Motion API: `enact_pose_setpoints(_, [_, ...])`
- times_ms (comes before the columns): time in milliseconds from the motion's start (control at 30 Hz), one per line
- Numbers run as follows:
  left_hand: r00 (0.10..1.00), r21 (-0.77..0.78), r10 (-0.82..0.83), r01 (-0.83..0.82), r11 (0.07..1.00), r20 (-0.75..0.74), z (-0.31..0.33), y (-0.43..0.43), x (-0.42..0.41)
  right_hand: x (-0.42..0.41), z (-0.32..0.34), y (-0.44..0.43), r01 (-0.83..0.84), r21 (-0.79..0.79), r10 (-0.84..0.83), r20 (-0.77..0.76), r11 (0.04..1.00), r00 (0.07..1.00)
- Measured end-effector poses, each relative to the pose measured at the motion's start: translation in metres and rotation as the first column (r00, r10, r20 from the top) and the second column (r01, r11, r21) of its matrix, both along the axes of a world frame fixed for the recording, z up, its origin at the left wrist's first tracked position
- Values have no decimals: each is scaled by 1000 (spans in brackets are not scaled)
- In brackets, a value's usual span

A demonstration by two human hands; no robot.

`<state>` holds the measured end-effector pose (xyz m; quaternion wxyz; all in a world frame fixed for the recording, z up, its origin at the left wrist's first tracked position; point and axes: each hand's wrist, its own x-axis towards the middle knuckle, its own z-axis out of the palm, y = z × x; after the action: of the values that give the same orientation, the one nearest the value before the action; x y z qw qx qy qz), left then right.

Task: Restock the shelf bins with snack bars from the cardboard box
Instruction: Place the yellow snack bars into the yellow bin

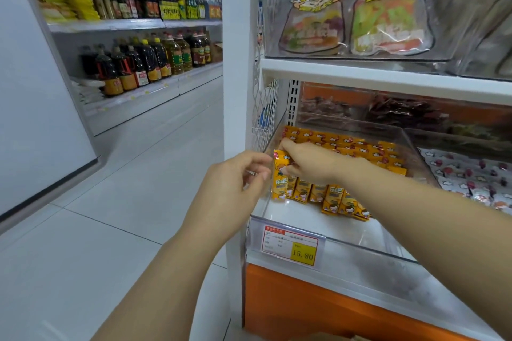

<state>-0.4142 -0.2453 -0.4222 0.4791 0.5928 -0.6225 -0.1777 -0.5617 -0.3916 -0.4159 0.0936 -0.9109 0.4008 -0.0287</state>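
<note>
A clear plastic shelf bin (368, 250) holds several yellow snack bars (360, 148) laid in rows at the back and standing in a row at the front (336, 199). My right hand (307, 160) reaches into the bin from the right and pinches the top of one upright yellow bar (279, 177) at the bin's left end. My left hand (235, 188) hovers just outside the bin's left wall, fingers curled and apart, touching that wall and holding nothing. The cardboard box is hardly in view; only a brown edge (332, 337) shows at the bottom.
A price tag reading 15.80 (291, 246) hangs on the bin front. A neighbouring bin (471, 174) to the right holds white-wrapped snacks. Above, a shelf (388, 75) carries bagged snacks. Across the tiled aisle (124, 202) stand shelves of oil and sauce bottles (144, 61).
</note>
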Motion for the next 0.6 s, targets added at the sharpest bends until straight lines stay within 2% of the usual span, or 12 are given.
enact_pose_setpoints(100, [1000, 1, -3, 3, 1000, 3, 0, 0, 0, -5, -2, 1, 21, -8, -20, 63, 1000, 998])
enact_pose_setpoints(600, [1000, 10, -10, 9, 1000, 25, -2, 2, 2, -3, -16, 11, 101, -104, -82, 172, 989, 982])
